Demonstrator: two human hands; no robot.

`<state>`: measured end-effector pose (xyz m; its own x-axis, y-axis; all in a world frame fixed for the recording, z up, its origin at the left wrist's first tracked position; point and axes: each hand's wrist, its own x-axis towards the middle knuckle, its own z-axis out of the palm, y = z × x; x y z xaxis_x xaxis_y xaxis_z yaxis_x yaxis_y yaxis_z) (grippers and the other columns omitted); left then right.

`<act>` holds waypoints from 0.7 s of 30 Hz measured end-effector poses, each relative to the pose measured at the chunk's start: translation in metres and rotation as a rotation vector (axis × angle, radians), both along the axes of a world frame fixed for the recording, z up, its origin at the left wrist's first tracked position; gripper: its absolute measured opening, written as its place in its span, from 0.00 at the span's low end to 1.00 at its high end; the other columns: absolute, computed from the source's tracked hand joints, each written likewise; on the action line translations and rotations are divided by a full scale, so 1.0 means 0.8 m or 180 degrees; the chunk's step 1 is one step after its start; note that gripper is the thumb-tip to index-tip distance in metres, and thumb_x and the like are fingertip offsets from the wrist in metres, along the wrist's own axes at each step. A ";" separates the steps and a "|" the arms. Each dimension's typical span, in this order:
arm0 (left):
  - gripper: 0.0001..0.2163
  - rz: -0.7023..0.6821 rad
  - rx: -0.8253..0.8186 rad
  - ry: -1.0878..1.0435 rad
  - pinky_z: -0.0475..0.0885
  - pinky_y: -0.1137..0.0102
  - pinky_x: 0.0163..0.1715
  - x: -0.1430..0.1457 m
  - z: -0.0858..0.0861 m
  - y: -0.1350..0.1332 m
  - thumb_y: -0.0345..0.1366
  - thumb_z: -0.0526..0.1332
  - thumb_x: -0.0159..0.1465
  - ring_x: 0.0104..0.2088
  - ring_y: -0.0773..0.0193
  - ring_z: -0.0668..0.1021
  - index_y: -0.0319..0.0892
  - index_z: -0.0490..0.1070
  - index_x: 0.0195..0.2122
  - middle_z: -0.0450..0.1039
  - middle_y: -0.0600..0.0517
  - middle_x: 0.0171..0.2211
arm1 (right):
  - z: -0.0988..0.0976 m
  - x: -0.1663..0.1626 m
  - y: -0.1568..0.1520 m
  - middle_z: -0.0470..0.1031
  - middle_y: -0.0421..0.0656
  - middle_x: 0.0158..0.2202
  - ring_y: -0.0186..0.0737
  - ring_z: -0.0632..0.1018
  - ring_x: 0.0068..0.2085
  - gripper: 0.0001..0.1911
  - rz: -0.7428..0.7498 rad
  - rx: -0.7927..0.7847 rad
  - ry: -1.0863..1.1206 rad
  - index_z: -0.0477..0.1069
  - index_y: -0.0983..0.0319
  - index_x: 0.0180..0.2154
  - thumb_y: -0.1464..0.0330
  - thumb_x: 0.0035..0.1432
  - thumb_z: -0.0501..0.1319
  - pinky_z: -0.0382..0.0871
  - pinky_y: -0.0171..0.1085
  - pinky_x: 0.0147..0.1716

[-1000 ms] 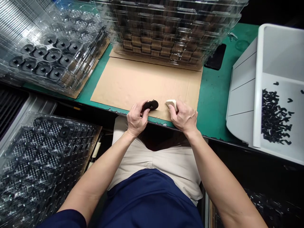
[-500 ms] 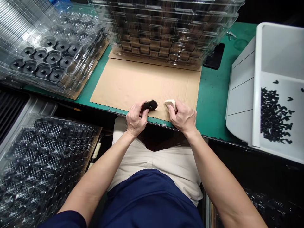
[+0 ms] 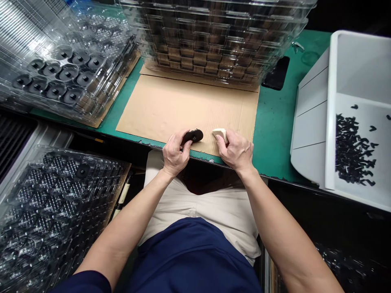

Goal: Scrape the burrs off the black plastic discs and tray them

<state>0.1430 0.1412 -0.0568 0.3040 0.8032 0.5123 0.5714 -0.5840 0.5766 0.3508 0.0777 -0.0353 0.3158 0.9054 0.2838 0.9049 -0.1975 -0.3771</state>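
Note:
Between the thumb and fingers of my left hand (image 3: 176, 152) is a black, flat part with rounded ends (image 3: 193, 136), tilted toward me. A small round detail shows on its face. My right hand (image 3: 235, 149) is closed around a pale cream block (image 3: 220, 133), whose far end sticks out past the thumb; the rest is hidden in the palm. The two held things are apart, with a short gap between them. Both hands are over the near edge of a brown cardboard sheet (image 3: 183, 101) lying on the green table (image 3: 271, 134).
A tall stack of clear plastic trays (image 3: 210, 44) stands on the cardboard's far side. Trays of round black parts (image 3: 69, 73) are at the left, more trays (image 3: 61, 195) lower left. A white bin (image 3: 331, 114) holds small black pieces (image 3: 351, 150). A phone (image 3: 276, 73) lies behind.

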 end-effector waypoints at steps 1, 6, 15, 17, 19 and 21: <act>0.15 -0.0004 0.0021 0.0000 0.75 0.68 0.37 0.000 0.000 0.000 0.37 0.60 0.71 0.35 0.62 0.80 0.44 0.72 0.57 0.80 0.48 0.42 | 0.000 0.000 0.000 0.69 0.40 0.26 0.33 0.65 0.28 0.18 -0.0005 -0.0002 0.0007 0.64 0.60 0.29 0.57 0.68 0.57 0.45 0.36 0.28; 0.15 -0.0039 0.0077 -0.0036 0.76 0.68 0.37 0.000 0.000 -0.001 0.36 0.61 0.70 0.37 0.62 0.80 0.43 0.72 0.57 0.80 0.48 0.43 | -0.001 0.000 -0.001 0.68 0.39 0.26 0.33 0.64 0.28 0.18 -0.0011 0.0017 -0.0004 0.64 0.60 0.29 0.57 0.68 0.57 0.45 0.36 0.28; 0.15 -0.0050 0.0051 -0.0031 0.75 0.68 0.38 0.000 0.000 -0.001 0.37 0.61 0.71 0.37 0.62 0.80 0.43 0.72 0.57 0.80 0.48 0.43 | 0.002 -0.001 0.000 0.69 0.40 0.26 0.34 0.64 0.27 0.18 -0.0021 -0.0047 -0.0037 0.65 0.60 0.29 0.57 0.68 0.57 0.46 0.36 0.27; 0.15 -0.0036 0.0023 -0.0009 0.75 0.67 0.38 0.000 0.000 -0.001 0.38 0.61 0.71 0.38 0.61 0.80 0.43 0.72 0.57 0.80 0.48 0.43 | 0.002 -0.001 -0.001 0.69 0.40 0.27 0.34 0.64 0.27 0.18 -0.0022 -0.0054 -0.0044 0.65 0.60 0.29 0.57 0.68 0.57 0.46 0.36 0.27; 0.15 -0.0014 -0.0012 0.0042 0.75 0.67 0.38 0.000 0.000 -0.001 0.38 0.60 0.71 0.39 0.60 0.81 0.43 0.72 0.57 0.80 0.47 0.43 | 0.002 -0.001 -0.001 0.69 0.41 0.27 0.35 0.65 0.28 0.18 -0.0013 -0.0054 -0.0038 0.66 0.60 0.29 0.57 0.69 0.57 0.46 0.36 0.28; 0.15 0.0003 -0.0031 0.0080 0.75 0.67 0.38 0.000 0.000 -0.001 0.39 0.60 0.71 0.39 0.60 0.81 0.44 0.72 0.57 0.80 0.47 0.44 | 0.003 -0.001 -0.001 0.69 0.41 0.27 0.35 0.65 0.28 0.18 -0.0002 -0.0054 -0.0020 0.66 0.60 0.29 0.57 0.69 0.57 0.46 0.36 0.28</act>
